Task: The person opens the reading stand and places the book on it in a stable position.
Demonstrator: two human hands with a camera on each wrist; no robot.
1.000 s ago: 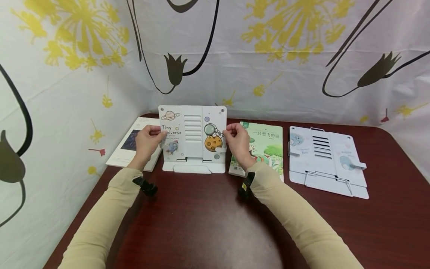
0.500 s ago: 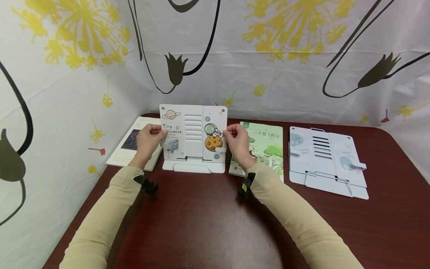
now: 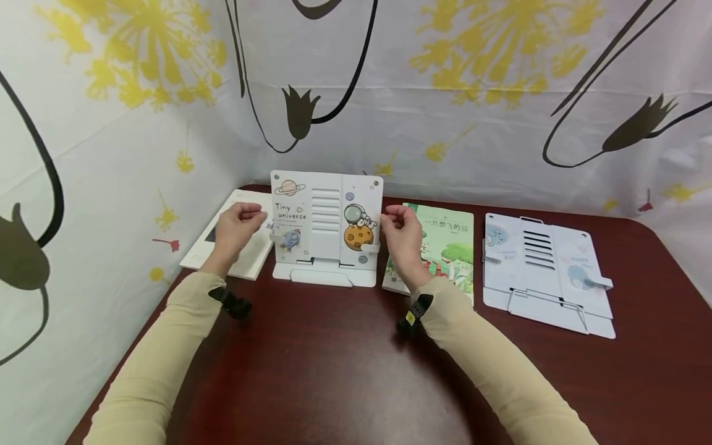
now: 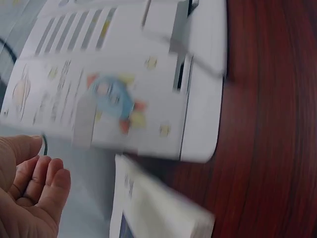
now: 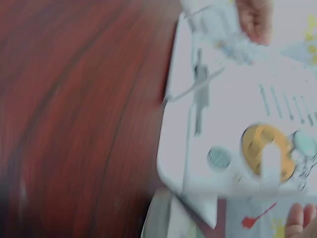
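Note:
A white book stand [image 3: 325, 216] printed with "Tiny universe", a planet, a rocket and an astronaut stands propped up on the table. My left hand [image 3: 236, 228] is just off its left edge with fingers loosely bent and holding nothing; the left wrist view shows a gap between that hand [image 4: 32, 193] and the stand [image 4: 148, 114]. Close by the right edge is my right hand [image 3: 405, 238], its fingers relaxed. From the right wrist, this hand [image 5: 302, 220] appears below the blurred stand [image 5: 223, 119], apart from it.
Behind my left hand lies a white book [image 3: 250, 256]. A green illustrated book [image 3: 457, 244] lies partly under my right hand. Farther right, a second white book stand [image 3: 536, 272] lies folded down on the dark red table [image 3: 334, 346]. A patterned cloth [image 3: 384, 123] hangs behind.
Both hands have let go of the book stand's side edges. The left hand has drawn off to the left, the right hand slightly to the right. The stand stays propped; the head view shifted slightly.

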